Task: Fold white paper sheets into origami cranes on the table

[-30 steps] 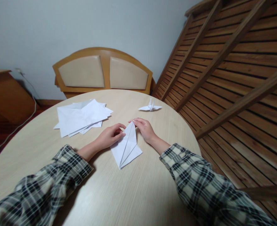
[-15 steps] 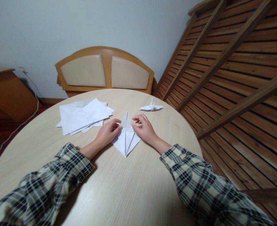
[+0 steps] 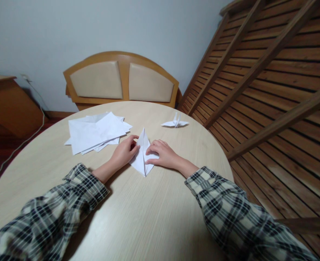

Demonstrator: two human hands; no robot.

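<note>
Dim, even indoor light, soft arm shadows on the round pale wooden table (image 3: 154, 217), wide-angle bending at edges, mild softness throughout

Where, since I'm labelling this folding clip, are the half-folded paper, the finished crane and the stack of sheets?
half-folded paper (image 3: 141, 162), head view, on its left flap beside the centre crease.
finished crane (image 3: 175, 123), head view, on its body between the wings.
stack of sheets (image 3: 94, 132), head view, on the middle of the top sheet.
</note>
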